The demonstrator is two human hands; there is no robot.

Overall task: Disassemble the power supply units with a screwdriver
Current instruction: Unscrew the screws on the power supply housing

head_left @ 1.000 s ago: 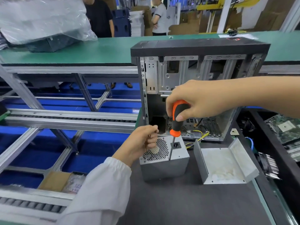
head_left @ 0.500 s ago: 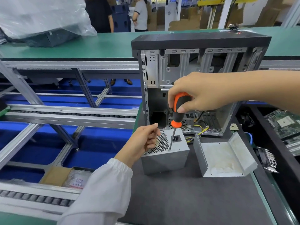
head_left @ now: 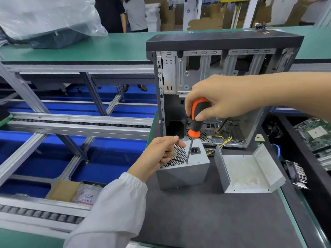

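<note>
A grey metal power supply unit (head_left: 184,173) stands on the dark mat, its top face showing a honeycomb grille and a black power socket. My right hand (head_left: 218,97) grips the orange-and-black screwdriver (head_left: 196,119) upright, its tip touching the unit's top face near the front edge. My left hand (head_left: 159,153) is curled over the grille at the unit's left side; what its fingers hold cannot be seen.
An open computer case (head_left: 223,86) stands just behind the unit, with yellow cables trailing out. A removed metal cover (head_left: 247,172) lies to the right. Circuit boards (head_left: 315,135) sit in a bin far right. Roller conveyor rails (head_left: 71,122) run on the left.
The screwdriver stays upright on the unit's top face. My left hand has shifted slightly across the grille. The camera view has tilted a little.
</note>
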